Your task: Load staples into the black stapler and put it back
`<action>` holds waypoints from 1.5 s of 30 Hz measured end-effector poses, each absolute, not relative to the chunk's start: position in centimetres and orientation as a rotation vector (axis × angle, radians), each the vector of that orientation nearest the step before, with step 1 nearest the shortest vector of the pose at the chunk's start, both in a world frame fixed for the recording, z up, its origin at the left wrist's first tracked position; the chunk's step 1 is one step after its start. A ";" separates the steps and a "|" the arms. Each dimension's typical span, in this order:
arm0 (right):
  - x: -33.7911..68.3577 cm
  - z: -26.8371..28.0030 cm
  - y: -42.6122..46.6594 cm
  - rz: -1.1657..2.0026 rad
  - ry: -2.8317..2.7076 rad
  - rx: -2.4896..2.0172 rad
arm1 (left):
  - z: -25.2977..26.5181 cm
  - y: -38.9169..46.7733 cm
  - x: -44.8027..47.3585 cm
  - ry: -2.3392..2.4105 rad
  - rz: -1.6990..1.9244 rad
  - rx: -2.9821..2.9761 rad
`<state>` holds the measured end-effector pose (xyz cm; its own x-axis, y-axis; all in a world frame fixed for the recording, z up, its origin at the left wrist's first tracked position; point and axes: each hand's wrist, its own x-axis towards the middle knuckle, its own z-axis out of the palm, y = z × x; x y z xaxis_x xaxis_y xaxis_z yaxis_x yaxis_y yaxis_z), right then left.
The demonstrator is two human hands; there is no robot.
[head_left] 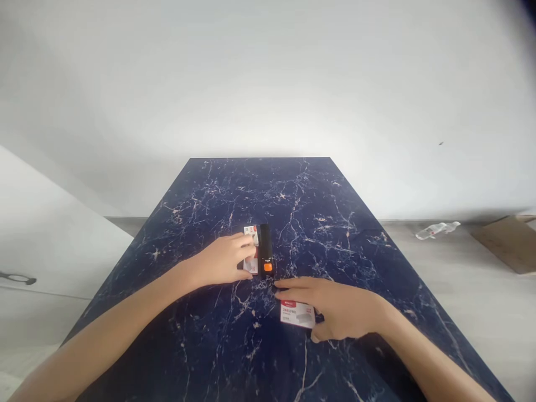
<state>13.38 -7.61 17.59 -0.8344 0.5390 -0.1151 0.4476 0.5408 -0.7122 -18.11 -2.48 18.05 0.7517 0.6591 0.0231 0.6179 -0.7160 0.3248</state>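
A black stapler [266,245] with an orange patch at its near end lies lengthwise near the middle of the table. Right along its left side is a small white-and-red staple box [252,268], partly covered by my left hand [228,258]. The fingers of that hand curl over the box, and its thumb is at the near edge. Closer to me, my right hand [335,304] grips a second white-and-red staple box [297,314], fingers along the far edge and thumb by the near right corner. This box is apart from the stapler, and its right end is hidden.
The table [259,190] has a dark blue marbled top and its far edge is against a white wall [268,84]. On the floor to the right are a clear plastic bottle [435,230] and a brown cardboard box [506,243]. A dark ring-shaped object [19,278] shows at far left.
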 end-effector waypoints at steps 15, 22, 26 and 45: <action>8.5 16.1 -9.9 1.101 -2.576 -0.953 | 13.6 2.4 -22.2 0.912 0.409 2.454; 3.9 16.9 -6.8 0.302 -2.481 -0.843 | 13.8 1.5 -22.0 0.949 0.681 2.431; 1.5 16.5 -5.0 0.174 -2.470 -0.932 | 14.4 1.2 -22.3 1.072 0.818 2.397; 5.1 13.8 -6.7 0.952 -1.921 -1.256 | 14.3 -0.2 -21.2 1.050 0.282 2.365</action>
<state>5.08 -6.74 13.82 -0.3346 0.9341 0.1248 0.4663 0.2792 -0.8394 -21.18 -0.22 14.33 0.6760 0.7365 -0.0238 0.6252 -0.5562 0.5475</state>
